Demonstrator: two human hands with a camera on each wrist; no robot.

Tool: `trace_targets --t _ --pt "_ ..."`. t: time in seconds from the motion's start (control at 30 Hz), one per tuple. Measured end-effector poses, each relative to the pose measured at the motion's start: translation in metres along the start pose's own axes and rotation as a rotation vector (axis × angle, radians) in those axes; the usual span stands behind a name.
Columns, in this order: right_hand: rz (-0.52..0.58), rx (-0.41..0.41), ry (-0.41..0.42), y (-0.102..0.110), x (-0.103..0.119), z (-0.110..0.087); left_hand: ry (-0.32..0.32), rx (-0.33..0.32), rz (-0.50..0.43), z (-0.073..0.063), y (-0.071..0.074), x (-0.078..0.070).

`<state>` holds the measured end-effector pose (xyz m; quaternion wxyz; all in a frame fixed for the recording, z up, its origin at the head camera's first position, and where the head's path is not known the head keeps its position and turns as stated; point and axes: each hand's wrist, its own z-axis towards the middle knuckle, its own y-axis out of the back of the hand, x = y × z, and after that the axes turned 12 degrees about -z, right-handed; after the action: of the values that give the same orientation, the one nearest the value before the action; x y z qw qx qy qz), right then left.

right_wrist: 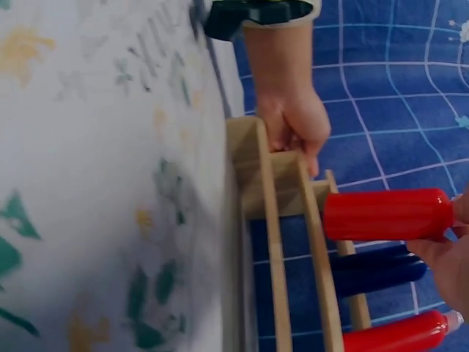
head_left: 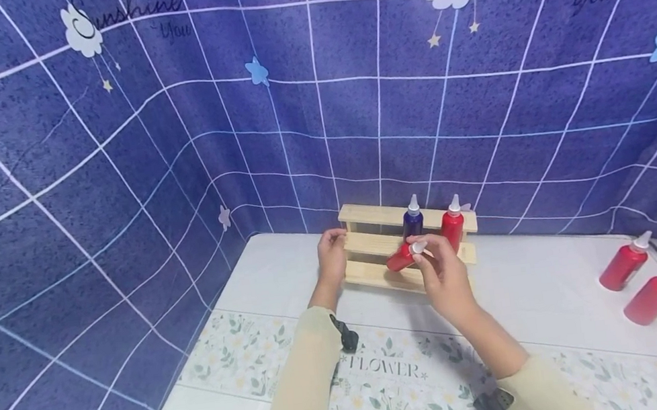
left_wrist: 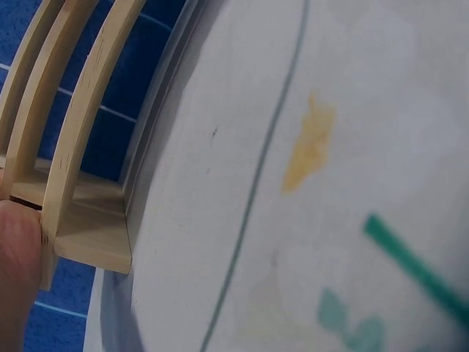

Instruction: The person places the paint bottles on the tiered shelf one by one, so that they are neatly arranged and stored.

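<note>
Rack [head_left: 369, 243] stands near back edge of surface [head_left: 531, 276]; two bottles [head_left: 453, 226] in its right half, third bottle [head_left: 400, 259] before them in right hand [head_left: 448, 280]. Two further bottles [head_left: 654, 300] near surface's right edge.

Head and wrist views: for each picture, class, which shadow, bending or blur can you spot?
Head: a soft shadow falls on the tablecloth near the right hand; left wrist: the wooden rack looks bowed, probably by the lens; right wrist: the tablecloth's pattern is blurred, the held red bottle clearer.
</note>
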<state>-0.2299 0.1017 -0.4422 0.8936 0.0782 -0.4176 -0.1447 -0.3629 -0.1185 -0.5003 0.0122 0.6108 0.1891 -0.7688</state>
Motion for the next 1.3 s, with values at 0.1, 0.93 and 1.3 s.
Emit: trace_targets --t 0.1,0.93,1.3 --pt "0.003 -0.018 0.027 -0.005 -0.001 -0.003 0.009 0.006 -0.007 -0.001 0.001 0.000" --pt "-0.046 -0.045 0.099 -0.045 -0.008 0.016 0.026 0.009 -0.009 0.001 0.002 0.000" --pt "-0.150 -0.016 -0.002 -0.054 -0.009 0.032 0.017 0.009 -0.003 0.001 0.003 0.001"
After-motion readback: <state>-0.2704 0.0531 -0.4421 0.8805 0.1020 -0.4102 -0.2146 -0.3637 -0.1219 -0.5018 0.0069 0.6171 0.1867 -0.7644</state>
